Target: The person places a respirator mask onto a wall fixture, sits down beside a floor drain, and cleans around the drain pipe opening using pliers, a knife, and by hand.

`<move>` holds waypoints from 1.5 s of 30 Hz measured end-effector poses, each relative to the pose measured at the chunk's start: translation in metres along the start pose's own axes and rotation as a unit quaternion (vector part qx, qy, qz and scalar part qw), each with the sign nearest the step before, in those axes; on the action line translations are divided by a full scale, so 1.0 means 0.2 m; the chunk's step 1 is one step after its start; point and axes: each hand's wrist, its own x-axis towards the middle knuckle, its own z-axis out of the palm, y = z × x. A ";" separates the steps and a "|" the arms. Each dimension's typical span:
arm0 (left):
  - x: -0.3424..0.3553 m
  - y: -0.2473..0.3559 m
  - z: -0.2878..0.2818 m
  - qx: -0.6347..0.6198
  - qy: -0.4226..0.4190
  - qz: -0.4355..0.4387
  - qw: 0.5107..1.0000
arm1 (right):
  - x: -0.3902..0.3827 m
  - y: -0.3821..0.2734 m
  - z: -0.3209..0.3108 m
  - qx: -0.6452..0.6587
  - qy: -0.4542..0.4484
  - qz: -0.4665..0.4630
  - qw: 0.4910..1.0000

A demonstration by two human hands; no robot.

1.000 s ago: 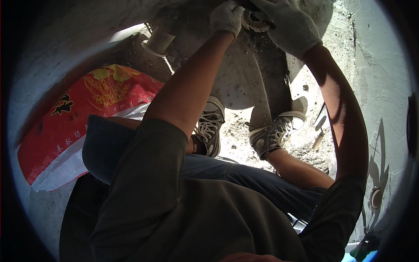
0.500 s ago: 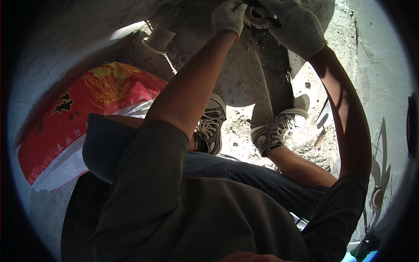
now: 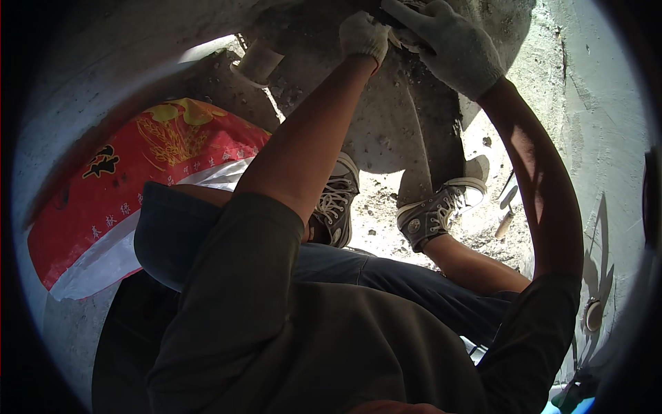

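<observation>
At the top centre of the head view, my left hand (image 3: 363, 36), in a pale knitted glove, has its fingers curled beside a dark piece (image 3: 383, 15). My right hand (image 3: 455, 48), gloved too, lies over that piece, index finger reaching up-left and the others bent. What exactly each grips is too shadowed to tell. A pale ring-shaped fitting (image 3: 405, 43) shows partly between the hands, mostly covered by them, against a dark, dusty concrete surface.
A red sack (image 3: 103, 200) lies at left, a short pipe stub (image 3: 258, 63) above it. A trowel (image 3: 505, 222) rests beside my right sneaker (image 3: 441, 214). A curved concrete wall (image 3: 600, 138) rises at right, with a round fitting (image 3: 593, 314) low on it.
My left hand has shifted slightly right and down. My right hand's index finger now lies across the dark piece, and the pale ring is more hidden than before.
</observation>
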 end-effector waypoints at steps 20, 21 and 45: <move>-0.09 0.15 -0.13 -0.312 -0.048 -0.074 0.946 | -0.42 0.30 0.16 0.398 -0.139 0.349 0.837; -0.06 0.11 -0.10 -0.325 -0.051 -0.073 0.941 | -0.44 0.29 0.11 0.449 -0.178 0.391 0.783; -0.16 1.11 -1.47 0.154 -0.092 0.571 0.801 | -0.52 0.10 0.46 0.541 -0.191 0.526 0.628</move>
